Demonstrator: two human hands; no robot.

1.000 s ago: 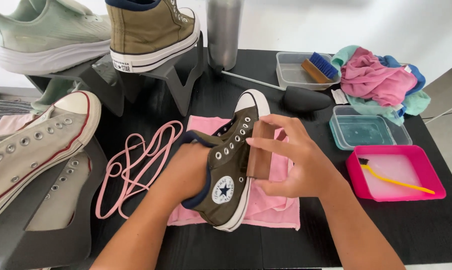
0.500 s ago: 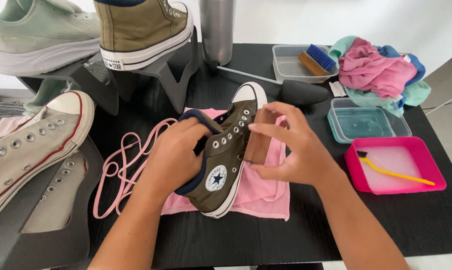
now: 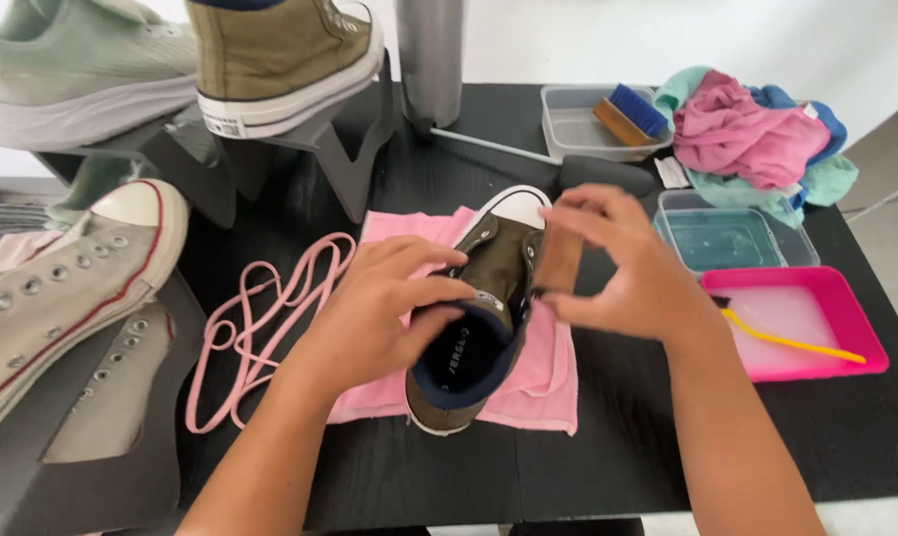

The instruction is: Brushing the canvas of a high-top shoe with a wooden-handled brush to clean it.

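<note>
The left hand (image 3: 375, 308) lies curled over the side of an olive-green canvas high-top sneaker (image 3: 479, 323), fingers wrapped to the collar and steadying it. The sneaker rests on a pink cloth (image 3: 548, 382) spread on the black table (image 3: 608, 467), its white toe cap pointing away and its dark blue lining facing the camera. The right hand (image 3: 633, 273) pinches a small brown wooden-backed brush (image 3: 560, 260) between thumb and fingers, held against the sneaker's right side near the toe. Left of the cloth a loose pink shoelace (image 3: 260, 318) lies in coils. Further left rests a grey canvas sneaker with a red stripe (image 3: 62, 288). To the right sit a pink tray with a yellow toothbrush (image 3: 796, 333) and a clear tub of bluish water (image 3: 722, 238). Beyond them are a clear tub holding a blue-bristled brush (image 3: 608, 119), a heap of pink, teal and blue rags (image 3: 752, 134), and a second olive sneaker on a grey stand (image 3: 285, 60).
</note>
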